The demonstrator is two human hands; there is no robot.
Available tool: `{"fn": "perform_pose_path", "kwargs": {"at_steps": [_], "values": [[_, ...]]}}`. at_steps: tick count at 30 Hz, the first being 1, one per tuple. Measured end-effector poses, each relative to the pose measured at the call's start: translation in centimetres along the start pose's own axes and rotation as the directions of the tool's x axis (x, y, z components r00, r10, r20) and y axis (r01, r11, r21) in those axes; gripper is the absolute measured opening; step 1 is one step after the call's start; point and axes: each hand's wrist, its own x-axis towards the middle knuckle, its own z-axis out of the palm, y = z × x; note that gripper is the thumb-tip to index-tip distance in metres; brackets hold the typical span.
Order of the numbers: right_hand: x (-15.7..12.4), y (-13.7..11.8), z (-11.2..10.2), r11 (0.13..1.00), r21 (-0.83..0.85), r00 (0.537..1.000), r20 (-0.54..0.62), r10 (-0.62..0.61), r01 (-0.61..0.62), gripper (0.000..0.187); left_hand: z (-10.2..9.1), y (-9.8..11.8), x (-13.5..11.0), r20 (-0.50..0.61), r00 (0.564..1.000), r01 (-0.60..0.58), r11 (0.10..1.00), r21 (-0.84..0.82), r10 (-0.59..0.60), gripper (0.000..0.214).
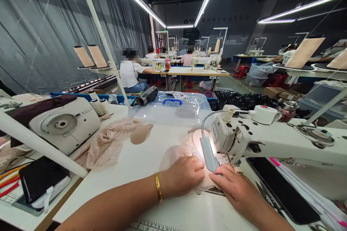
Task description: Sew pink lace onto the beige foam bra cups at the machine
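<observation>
A pale pink lace piece (184, 147) lies bunched under the head of a white sewing machine (225, 135). Within it, a smooth pink cup-shaped part (199, 140) catches the light. My left hand (187, 175), with a ring and a gold bangle, is closed on the near left edge of the lace. On the other side, close to the needle area, my right hand (234, 184) rests with fingers stretched out on the fabric. A grey lamp (208, 153) on a bendy neck shines just above and hides part of the cloth. The needle itself is hard to make out.
More lace (105, 144) and a beige cut piece (141, 134) lie leftward. A black phone (282, 187) is at the right. A clear plastic box (173, 110) stands behind the table. Thread cones (305, 52) rise at the right; a person (131, 72) sits farther off.
</observation>
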Motion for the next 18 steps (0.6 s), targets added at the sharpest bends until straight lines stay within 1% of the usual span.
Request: {"fn": "perform_pose_path", "kwargs": {"at_steps": [4,7,12,16,18], "values": [[-0.1,0.1,-0.1,0.997,-0.049,0.998,-0.027,-0.053,0.052,0.041,0.2,0.1,-0.1,0.009,1.0,-0.002,1.0,-0.022,0.002,0.017],[0.2,-0.1,-0.4,0.996,-0.031,0.996,-0.041,-0.083,0.081,0.039,0.5,0.2,0.0,0.014,1.0,0.026,0.999,-0.041,-0.026,0.013],[0.5,-0.5,-0.9,0.995,-0.005,0.995,-0.023,-0.095,0.095,0.034,0.8,0.4,0.2,-0.002,0.999,0.051,0.998,-0.04,-0.052,0.01],[0.5,-0.5,-1.1,0.994,0.005,0.993,-0.027,-0.113,0.113,0.036,0.5,0.5,0.1,-0.019,0.999,0.049,0.999,-0.015,-0.049,0.017],[0.4,-0.5,-1.0,0.994,0.005,0.994,-0.025,-0.111,0.111,0.038,0.5,0.5,0.1,-0.029,0.999,0.037,0.999,-0.02,-0.037,0.017]]}}
